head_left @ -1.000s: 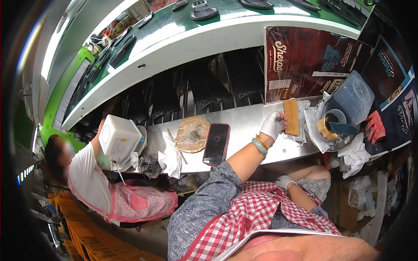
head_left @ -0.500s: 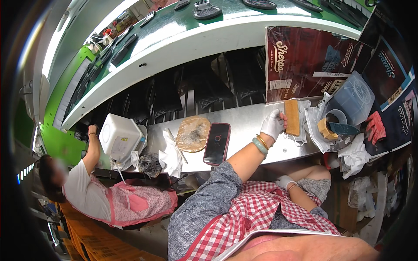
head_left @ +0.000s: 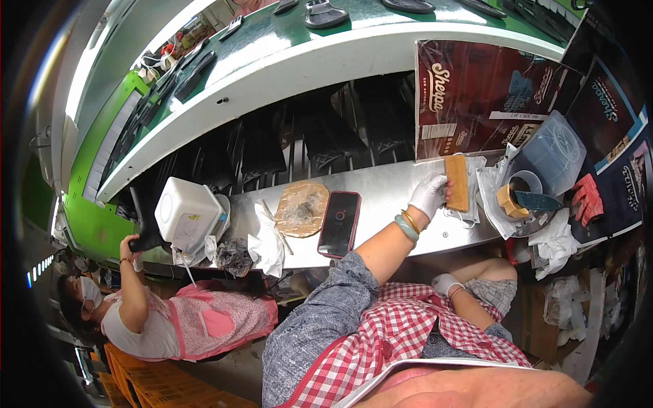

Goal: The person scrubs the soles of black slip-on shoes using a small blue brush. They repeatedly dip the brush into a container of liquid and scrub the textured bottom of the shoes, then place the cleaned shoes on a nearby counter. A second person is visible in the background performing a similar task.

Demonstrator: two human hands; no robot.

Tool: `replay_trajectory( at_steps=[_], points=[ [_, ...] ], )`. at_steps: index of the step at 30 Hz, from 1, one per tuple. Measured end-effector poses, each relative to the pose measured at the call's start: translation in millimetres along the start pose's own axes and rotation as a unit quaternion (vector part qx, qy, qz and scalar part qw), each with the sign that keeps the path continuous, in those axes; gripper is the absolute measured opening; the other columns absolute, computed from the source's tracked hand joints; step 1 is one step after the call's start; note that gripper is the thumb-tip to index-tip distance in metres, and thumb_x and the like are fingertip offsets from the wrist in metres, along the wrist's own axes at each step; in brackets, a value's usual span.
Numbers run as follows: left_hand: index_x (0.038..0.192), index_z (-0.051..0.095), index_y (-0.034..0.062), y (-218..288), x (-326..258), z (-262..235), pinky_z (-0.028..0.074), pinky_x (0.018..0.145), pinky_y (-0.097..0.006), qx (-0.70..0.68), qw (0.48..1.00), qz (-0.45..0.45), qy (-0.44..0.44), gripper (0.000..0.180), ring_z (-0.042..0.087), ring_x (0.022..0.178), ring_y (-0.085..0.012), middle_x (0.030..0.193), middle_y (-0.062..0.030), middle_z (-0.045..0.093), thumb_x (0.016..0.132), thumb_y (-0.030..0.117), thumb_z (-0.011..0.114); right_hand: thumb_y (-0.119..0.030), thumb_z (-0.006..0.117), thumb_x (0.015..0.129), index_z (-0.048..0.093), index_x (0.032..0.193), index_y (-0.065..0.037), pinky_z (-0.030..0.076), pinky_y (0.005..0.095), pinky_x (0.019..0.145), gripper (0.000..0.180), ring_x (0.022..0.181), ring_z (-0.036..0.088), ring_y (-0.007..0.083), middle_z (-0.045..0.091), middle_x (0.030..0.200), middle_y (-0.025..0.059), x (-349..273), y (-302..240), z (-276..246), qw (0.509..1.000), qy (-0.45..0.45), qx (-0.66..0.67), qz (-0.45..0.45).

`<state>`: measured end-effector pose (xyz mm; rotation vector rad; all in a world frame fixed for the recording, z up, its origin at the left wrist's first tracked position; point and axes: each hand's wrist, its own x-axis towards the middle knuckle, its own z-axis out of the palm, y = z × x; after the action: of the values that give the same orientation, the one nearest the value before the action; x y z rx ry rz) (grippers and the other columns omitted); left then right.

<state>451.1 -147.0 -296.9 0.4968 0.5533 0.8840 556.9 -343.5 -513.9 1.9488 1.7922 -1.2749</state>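
My left hand (head_left: 428, 194), in a white glove with bare fingertips, is closed at the left edge of a flat tan block (head_left: 458, 183). The block lies on the metal ledge (head_left: 388, 197), beside some white cloth-like pieces. Two bangles circle my left wrist. Lower down, my right hand (head_left: 445, 283), also white-gloved, rests by my lap near my bare leg; its fingers are too small and partly hidden to read. A phone (head_left: 339, 224) in a red case lies left of my left forearm, next to a round tape-covered board (head_left: 301, 209).
Black boot-shaped pieces (head_left: 333, 132) lie on a rack beneath the green conveyor (head_left: 265, 51). On the right stand a printed carton (head_left: 469, 81), a clear plastic tub (head_left: 554, 146) and a red glove (head_left: 587, 198). A co-worker (head_left: 146, 319) sits left, by a white container (head_left: 185, 214).
The co-worker's arms have drawn back toward the body, now with a black boot-shaped piece in hand. The pieces on the rack have shifted slightly right. My hands have hardly moved.
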Motion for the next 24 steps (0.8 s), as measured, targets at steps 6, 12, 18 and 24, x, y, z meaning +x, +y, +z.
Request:
replay_trajectory(
  at_steps=[6, 12, 18, 24],
  points=[
    [0.091, 0.051, 0.0047, 0.6, -0.4, 0.8, 0.042, 0.057, -0.026, 0.01, 1.0, 0.003, -0.002, 0.009, 0.051, 0.062, -0.0134, 0.078, -0.0065, 0.055, 0.085, 0.011, 0.052, -0.021, 0.057, 0.073, 0.068, 0.09, -0.011, 0.048, 0.0344, 0.073, 0.022, 0.08, 0.062, 0.0294, 0.064, 0.087, 0.0147, 2.5, 4.6, 2.7, 1.0, 0.005, 0.001, -0.029],
    [0.091, 0.051, 0.0048, 0.6, -0.5, 1.4, 0.042, 0.056, -0.026, 0.009, 1.0, 0.001, 0.001, 0.008, 0.052, 0.061, -0.0129, 0.078, -0.0063, 0.056, 0.085, 0.011, 0.053, -0.024, 0.057, 0.073, 0.067, 0.089, -0.012, 0.048, 0.035, 0.072, 0.023, 0.078, 0.062, 0.0303, 0.064, 0.085, 0.015, 0.5, 4.6, 0.5, 0.998, -0.003, -0.012, -0.054],
    [0.092, 0.051, 0.0046, 0.1, -0.1, 0.3, 0.043, 0.056, -0.025, 0.01, 1.0, -0.001, -0.002, 0.009, 0.052, 0.062, -0.0126, 0.078, -0.0062, 0.056, 0.085, 0.011, 0.052, -0.029, 0.058, 0.074, 0.066, 0.092, -0.01, 0.047, 0.0348, 0.074, 0.027, 0.082, 0.061, 0.0311, 0.063, 0.089, 0.0162, -4.6, 0.9, -1.1, 0.999, 0.025, 0.019, -0.032],
    [0.093, 0.051, 0.0042, 2.1, -2.4, 3.7, 0.043, 0.056, -0.024, 0.019, 1.0, -0.006, 0.005, 0.01, 0.051, 0.062, -0.0118, 0.079, -0.0061, 0.056, 0.086, 0.012, 0.051, -0.029, 0.057, 0.076, 0.066, 0.098, -0.008, 0.046, 0.0341, 0.08, 0.032, 0.09, 0.06, 0.0321, 0.063, 0.097, 0.0172, -1.0, 2.0, -0.4, 0.999, -0.004, 0.05, 0.002]
  ],
)
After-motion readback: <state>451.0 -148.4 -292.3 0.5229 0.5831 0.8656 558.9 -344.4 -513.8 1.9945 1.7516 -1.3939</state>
